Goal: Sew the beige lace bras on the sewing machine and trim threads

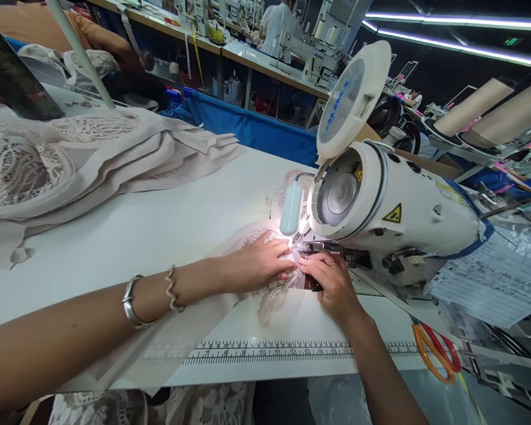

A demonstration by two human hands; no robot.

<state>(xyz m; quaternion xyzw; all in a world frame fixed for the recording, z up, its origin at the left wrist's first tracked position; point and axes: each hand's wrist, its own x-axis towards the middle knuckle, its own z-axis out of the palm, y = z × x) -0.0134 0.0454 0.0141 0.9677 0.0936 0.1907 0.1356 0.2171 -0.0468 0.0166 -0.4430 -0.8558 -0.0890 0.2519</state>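
Pale pink lace fabric (pixel 272 301) lies under the needle area of a white sewing machine (pixel 407 200), lit by a small lamp. My left hand (pixel 259 264) rests flat on this fabric just left of the needle, fingers stretched toward it. On the near right side, my right hand (pixel 330 277) has its thumb and fingers closed on the fabric's edge. The needle and presser foot are partly hidden by my fingers and the glare. A sheer part of the fabric trails left under my left forearm and over the table's front edge.
A stack of lace and mesh pieces (pixel 115 153) covers the table's left side. A printed ruler (pixel 265 352) runs along the front edge. Orange-handled scissors (pixel 431 354) hang at the right, below paper sheets (pixel 491 277). The machine's round cover (pixel 354 100) stands raised. People work behind.
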